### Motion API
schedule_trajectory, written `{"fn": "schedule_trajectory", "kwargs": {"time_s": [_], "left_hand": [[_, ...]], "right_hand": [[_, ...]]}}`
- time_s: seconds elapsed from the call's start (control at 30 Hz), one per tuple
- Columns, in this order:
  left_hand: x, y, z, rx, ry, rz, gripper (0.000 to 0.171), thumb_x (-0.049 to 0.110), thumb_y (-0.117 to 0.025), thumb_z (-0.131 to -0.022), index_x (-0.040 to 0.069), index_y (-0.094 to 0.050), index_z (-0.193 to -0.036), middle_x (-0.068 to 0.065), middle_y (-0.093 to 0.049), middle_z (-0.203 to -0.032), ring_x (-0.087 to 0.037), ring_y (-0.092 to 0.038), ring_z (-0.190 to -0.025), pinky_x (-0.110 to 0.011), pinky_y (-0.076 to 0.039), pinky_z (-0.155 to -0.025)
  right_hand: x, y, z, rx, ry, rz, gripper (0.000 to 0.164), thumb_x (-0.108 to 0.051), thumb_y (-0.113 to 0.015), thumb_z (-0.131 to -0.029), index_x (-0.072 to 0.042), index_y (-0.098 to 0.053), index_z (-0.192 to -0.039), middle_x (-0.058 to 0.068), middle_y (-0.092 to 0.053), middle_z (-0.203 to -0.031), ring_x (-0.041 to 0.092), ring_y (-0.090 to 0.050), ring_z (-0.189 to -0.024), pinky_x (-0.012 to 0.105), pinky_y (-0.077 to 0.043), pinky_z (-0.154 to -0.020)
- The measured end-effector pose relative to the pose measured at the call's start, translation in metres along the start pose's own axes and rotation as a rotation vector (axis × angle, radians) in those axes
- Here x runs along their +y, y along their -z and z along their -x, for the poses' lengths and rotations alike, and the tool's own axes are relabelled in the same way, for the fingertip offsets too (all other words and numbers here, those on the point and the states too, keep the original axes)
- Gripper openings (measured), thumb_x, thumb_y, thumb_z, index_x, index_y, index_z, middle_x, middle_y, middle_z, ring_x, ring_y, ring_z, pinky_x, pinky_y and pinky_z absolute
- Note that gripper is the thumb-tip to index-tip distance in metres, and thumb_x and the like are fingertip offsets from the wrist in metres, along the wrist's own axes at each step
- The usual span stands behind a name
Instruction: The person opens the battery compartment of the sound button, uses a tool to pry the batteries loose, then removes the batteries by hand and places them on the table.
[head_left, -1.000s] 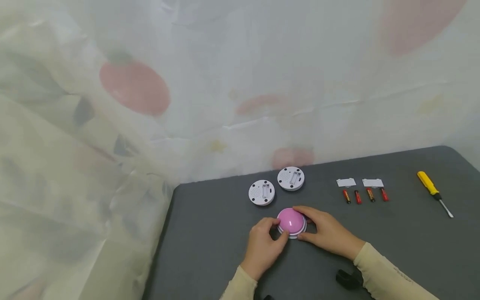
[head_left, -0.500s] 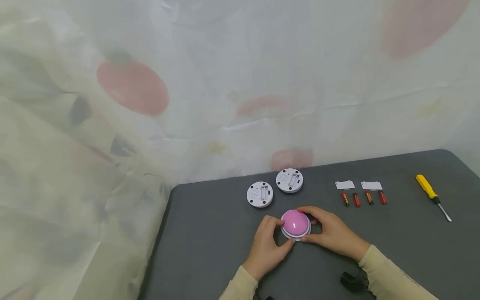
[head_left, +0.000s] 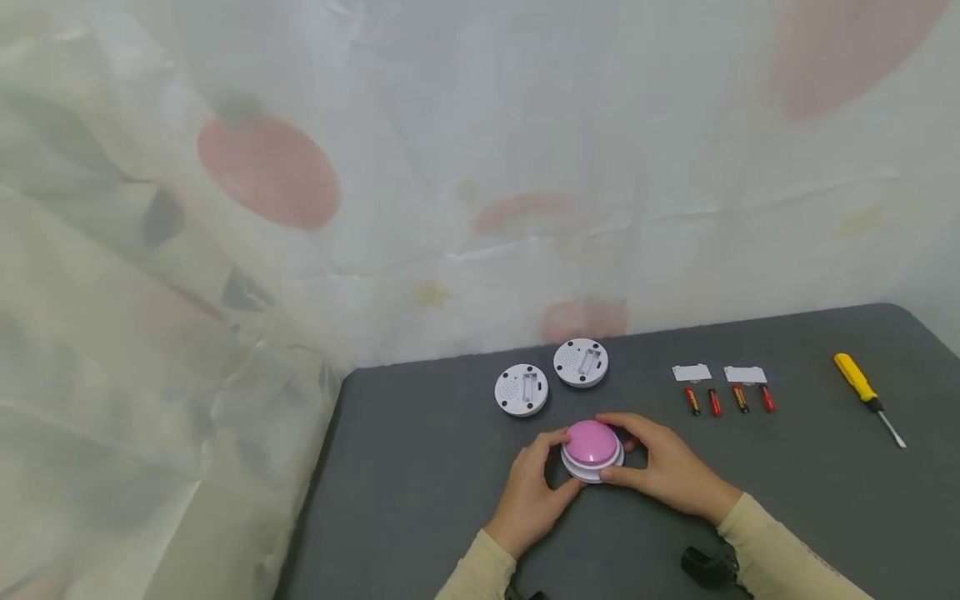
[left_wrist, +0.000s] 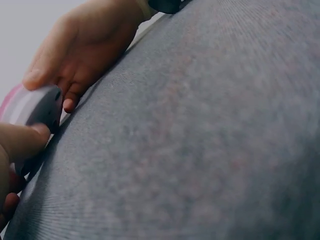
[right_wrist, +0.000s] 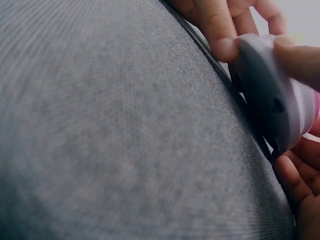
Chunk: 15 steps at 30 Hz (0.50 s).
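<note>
A round push button with a pink dome and white base is held between both hands above the grey table. My left hand grips its left rim with thumb and fingers, and my right hand grips the right rim. The right wrist view shows the button's grey underside tilted up off the table, fingers around its edge. In the left wrist view the button sits at the far left with my thumb against it.
Two white round bases lie face down behind the hands. To the right lie two white battery covers, several red batteries and a yellow screwdriver. A patterned curtain hangs behind and left of the table.
The pink button has shifted slightly right and been lifted and tilted off the table, with both hands closing round its rim.
</note>
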<state>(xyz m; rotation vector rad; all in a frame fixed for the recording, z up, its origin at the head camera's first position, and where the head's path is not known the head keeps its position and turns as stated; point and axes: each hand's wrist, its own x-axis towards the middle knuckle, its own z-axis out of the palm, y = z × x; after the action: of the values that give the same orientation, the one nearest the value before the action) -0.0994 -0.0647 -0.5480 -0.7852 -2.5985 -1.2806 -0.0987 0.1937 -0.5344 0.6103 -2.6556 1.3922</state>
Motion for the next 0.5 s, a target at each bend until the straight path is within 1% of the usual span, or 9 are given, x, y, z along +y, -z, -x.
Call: {"fn": "schedule_trajectory", "kwargs": {"time_s": [0.1, 0.2, 0.33, 0.43, 0.5], "left_hand": [[-0.0026, -0.001, -0.0009, 0.027, -0.028, 0.048, 0.06, 0.015, -0.094, -0.088, 0.017, -0.064, -0.141, 0.004, -0.07, -0.143, -0.018, -0.066, -0.128, -0.042, -0.055, -0.106], [-0.0045, -0.0024, -0.0017, 0.053, -0.058, 0.114, 0.057, 0.015, -0.093, -0.089, 0.015, -0.066, -0.139, 0.001, -0.073, -0.139, -0.018, -0.068, -0.129, -0.041, -0.056, -0.107], [-0.0052, -0.0031, -0.0016, 0.074, -0.079, 0.17, 0.054, 0.014, -0.091, -0.09, 0.012, -0.067, -0.139, -0.004, -0.074, -0.136, -0.019, -0.071, -0.124, -0.039, -0.058, -0.104], [-0.0055, -0.0031, -0.0024, 0.086, -0.092, 0.195, 0.05, 0.012, -0.089, -0.092, 0.01, -0.068, -0.138, -0.006, -0.075, -0.133, -0.019, -0.073, -0.118, -0.037, -0.059, -0.1], [-0.0059, -0.0029, -0.0036, 0.098, -0.106, 0.199, 0.048, 0.011, -0.087, -0.093, 0.01, -0.069, -0.138, -0.006, -0.076, -0.129, -0.018, -0.075, -0.112, -0.035, -0.06, -0.096]], "right_hand": [[-0.0002, -0.0016, 0.0011, 0.028, 0.004, -0.032, 0.068, -0.034, -0.092, -0.091, -0.011, -0.065, -0.149, -0.004, -0.07, -0.136, 0.006, -0.062, -0.096, 0.028, -0.052, -0.085], [-0.001, -0.0028, 0.0012, 0.056, 0.026, -0.065, 0.063, -0.025, -0.09, -0.093, -0.007, -0.064, -0.148, 0.003, -0.071, -0.136, 0.007, -0.064, -0.098, 0.027, -0.053, -0.084], [-0.0023, -0.0032, 0.0003, 0.072, 0.054, -0.101, 0.064, -0.017, -0.089, -0.093, -0.003, -0.061, -0.15, 0.013, -0.071, -0.139, 0.009, -0.066, -0.105, 0.028, -0.055, -0.083], [-0.0034, -0.0025, -0.0009, 0.069, 0.061, -0.126, 0.063, -0.013, -0.086, -0.095, -0.001, -0.059, -0.151, 0.016, -0.07, -0.139, 0.009, -0.067, -0.107, 0.027, -0.056, -0.083], [-0.0044, -0.0019, -0.0019, 0.063, 0.058, -0.148, 0.061, -0.01, -0.084, -0.096, 0.001, -0.059, -0.151, 0.016, -0.071, -0.138, 0.009, -0.067, -0.107, 0.027, -0.056, -0.083]]}}
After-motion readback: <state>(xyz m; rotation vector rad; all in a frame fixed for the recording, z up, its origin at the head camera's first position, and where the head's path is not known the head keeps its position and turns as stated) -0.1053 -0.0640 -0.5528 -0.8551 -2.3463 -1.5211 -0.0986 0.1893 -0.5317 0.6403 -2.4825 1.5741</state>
